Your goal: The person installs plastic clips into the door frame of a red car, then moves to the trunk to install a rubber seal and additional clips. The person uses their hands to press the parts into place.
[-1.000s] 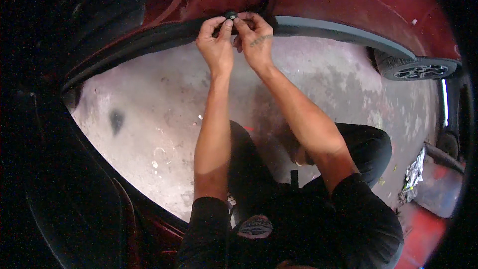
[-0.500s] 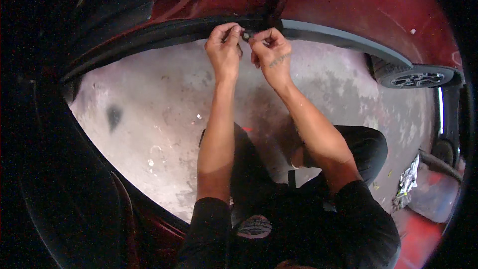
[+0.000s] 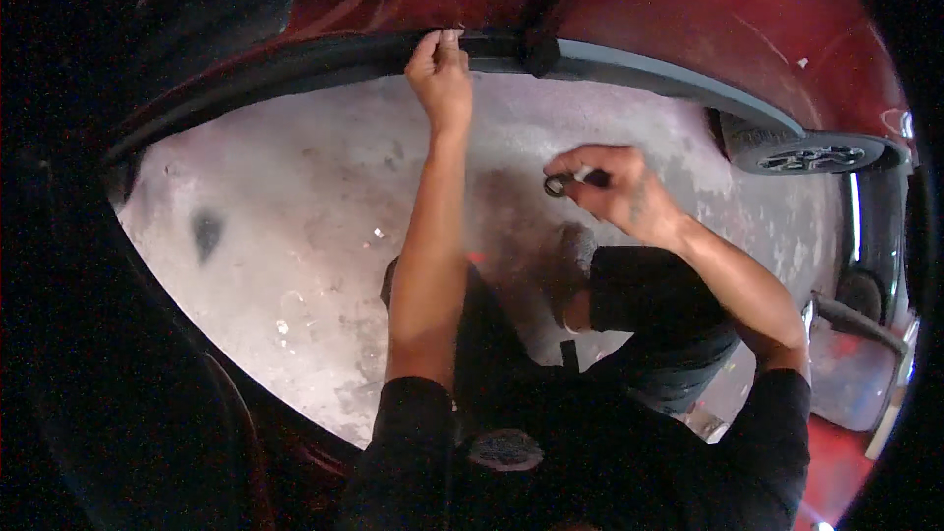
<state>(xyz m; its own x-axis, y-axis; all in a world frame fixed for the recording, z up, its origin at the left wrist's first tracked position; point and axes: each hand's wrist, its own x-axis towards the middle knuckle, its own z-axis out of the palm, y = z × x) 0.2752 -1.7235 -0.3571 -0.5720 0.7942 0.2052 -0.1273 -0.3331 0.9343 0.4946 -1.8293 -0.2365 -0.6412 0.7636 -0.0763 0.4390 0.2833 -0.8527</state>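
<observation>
My left hand [image 3: 442, 77] reaches up and pinches the black rubber trim strip [image 3: 324, 61] that runs along the lower edge of a red car body [image 3: 688, 10]. My right hand [image 3: 610, 182] has come down away from the car and holds a small dark ring-shaped part [image 3: 555, 185] between thumb and fingers, with a pale slim piece showing beside it. Both forearms rise from the lower edge of the view, over dark clothing and a bent knee [image 3: 649, 285].
Stained grey concrete floor [image 3: 315, 236] lies below the car. A car wheel [image 3: 811, 152] sits at the right. Dark car parts fill the left and lower-left rim. A red and grey object [image 3: 846, 374] lies at the far right.
Both hands were together at the trim strip. Now my right hand has pulled down and to the right with the small ring part, while my left hand stays on the strip.
</observation>
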